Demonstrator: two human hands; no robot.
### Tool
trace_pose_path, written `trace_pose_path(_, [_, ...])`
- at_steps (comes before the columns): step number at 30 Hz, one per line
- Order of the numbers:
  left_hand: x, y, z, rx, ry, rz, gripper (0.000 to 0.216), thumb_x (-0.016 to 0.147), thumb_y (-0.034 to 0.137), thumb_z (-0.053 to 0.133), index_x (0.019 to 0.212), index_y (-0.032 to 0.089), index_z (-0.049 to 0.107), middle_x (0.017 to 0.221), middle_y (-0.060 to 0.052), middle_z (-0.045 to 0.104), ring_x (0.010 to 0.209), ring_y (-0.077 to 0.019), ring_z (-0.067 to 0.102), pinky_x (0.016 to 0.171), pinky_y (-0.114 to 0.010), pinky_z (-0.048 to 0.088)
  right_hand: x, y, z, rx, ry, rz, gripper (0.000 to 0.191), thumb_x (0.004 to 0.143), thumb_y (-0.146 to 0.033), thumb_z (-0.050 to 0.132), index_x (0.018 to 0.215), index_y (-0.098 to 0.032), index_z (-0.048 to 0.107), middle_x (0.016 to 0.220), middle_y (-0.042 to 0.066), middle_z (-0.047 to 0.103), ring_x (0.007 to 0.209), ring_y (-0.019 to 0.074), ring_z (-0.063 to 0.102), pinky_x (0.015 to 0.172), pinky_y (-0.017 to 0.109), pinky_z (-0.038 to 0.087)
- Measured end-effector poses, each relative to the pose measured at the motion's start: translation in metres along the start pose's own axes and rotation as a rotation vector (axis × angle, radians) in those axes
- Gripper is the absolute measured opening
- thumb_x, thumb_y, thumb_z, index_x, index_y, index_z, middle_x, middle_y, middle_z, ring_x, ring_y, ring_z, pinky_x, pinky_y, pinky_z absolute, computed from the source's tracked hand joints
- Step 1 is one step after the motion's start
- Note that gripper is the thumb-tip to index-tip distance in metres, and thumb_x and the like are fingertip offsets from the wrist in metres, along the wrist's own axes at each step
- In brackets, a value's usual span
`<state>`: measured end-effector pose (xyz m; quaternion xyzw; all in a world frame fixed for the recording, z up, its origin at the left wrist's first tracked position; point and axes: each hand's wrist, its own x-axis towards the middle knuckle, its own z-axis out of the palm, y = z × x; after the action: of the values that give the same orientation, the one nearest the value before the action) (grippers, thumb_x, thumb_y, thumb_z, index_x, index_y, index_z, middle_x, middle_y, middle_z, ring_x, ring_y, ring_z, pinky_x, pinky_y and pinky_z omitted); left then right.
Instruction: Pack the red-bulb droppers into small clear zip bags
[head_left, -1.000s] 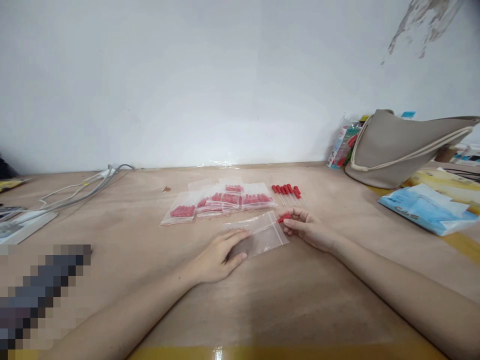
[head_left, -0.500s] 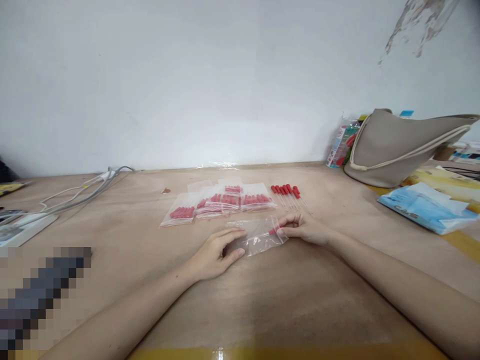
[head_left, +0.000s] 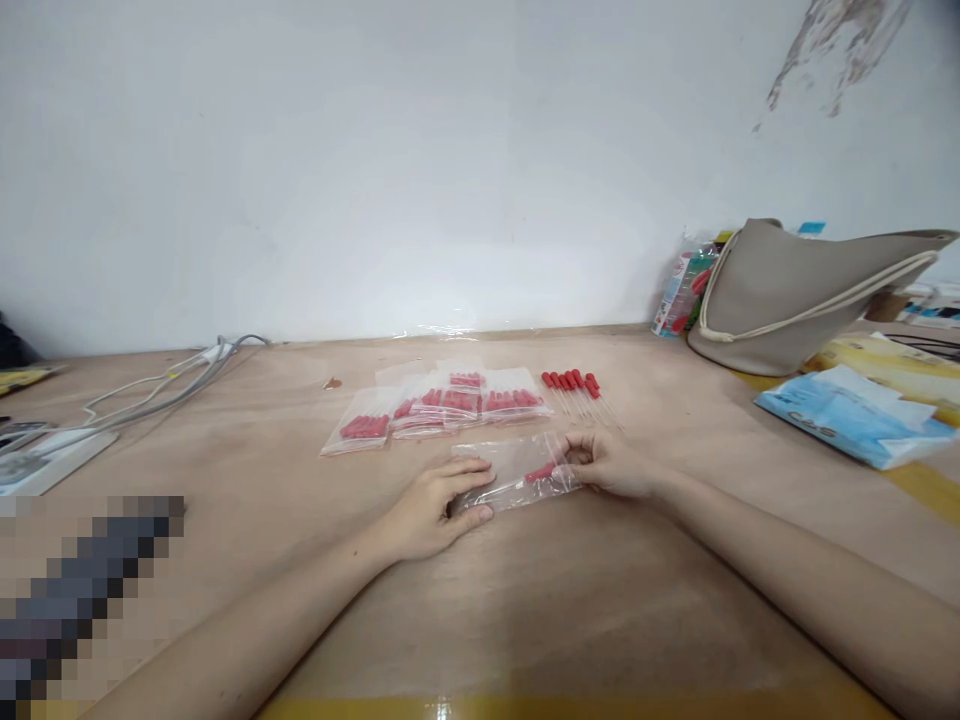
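A clear plastic zip bag (head_left: 514, 460) lies on the table between my hands. Inside it is a dropper with a red bulb (head_left: 538, 472) and a thin clear stem pointing left. My left hand (head_left: 442, 500) holds the bag's left end, thumb on the near side and fingers on the far side. At the mouth, my right hand (head_left: 604, 465) has its fingers curled on the bag's edge, thumb close to the bulb. Several loose red-bulbed droppers (head_left: 571, 382) lie just beyond my right hand. Filled bags (head_left: 450, 402) of red-bulbed droppers overlap behind the bag.
A grey drawstring bag (head_left: 787, 295) stands at the back right beside a clear package (head_left: 679, 290). Nearer is a blue tissue pack (head_left: 832, 415). Cables (head_left: 191, 375) and a white power strip (head_left: 67, 460) lie on the left. A wall rises behind the table.
The dropper has slid left, deeper into the bag, and its red bulb is now inside the mouth. My right hand has shifted slightly; my left hand has stayed almost still.
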<state>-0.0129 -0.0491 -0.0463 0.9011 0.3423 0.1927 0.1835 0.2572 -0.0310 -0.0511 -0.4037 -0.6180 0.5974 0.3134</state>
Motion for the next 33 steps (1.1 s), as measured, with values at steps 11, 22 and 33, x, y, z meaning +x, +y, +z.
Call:
trace_pose_path(11, [0.001, -0.003, 0.000, -0.047, -0.001, 0.004, 0.035, 0.089, 0.034, 0.046, 0.122, 0.025, 0.054, 0.129, -0.006, 0.051, 0.119, -0.0212, 0.047, 0.100, -0.041, 0.039, 0.001, 0.003, -0.005, -0.107, -0.080, -0.093, 0.025, 0.063, -0.038, 0.071, 0.073, -0.015, 0.068, 0.076, 0.002, 0.065, 0.070, 0.0122, 0.058, 0.068, 0.027, 0.048])
trace_pose_path(22, [-0.002, -0.003, 0.000, 0.021, -0.049, 0.001, 0.034, 0.089, 0.035, 0.045, 0.121, 0.027, 0.054, 0.135, -0.005, 0.044, 0.128, -0.0231, 0.036, 0.104, -0.046, 0.031, 0.003, -0.011, -0.048, -0.419, 0.254, 0.023, 0.021, 0.066, -0.035, 0.066, 0.075, -0.016, 0.067, 0.062, 0.002, 0.063, 0.052, 0.0114, 0.054, 0.048, 0.022, 0.042])
trace_pose_path(33, [0.000, 0.000, 0.000, 0.126, -0.047, -0.014, 0.044, 0.089, 0.040, 0.045, 0.130, 0.025, 0.043, 0.139, -0.008, 0.037, 0.130, -0.0241, 0.030, 0.106, -0.047, 0.026, 0.048, -0.009, -0.107, -0.848, 0.781, 0.376, 0.014, 0.057, -0.025, 0.066, 0.064, -0.015, 0.061, 0.056, 0.003, 0.058, 0.053, 0.0143, 0.052, 0.047, 0.024, 0.036])
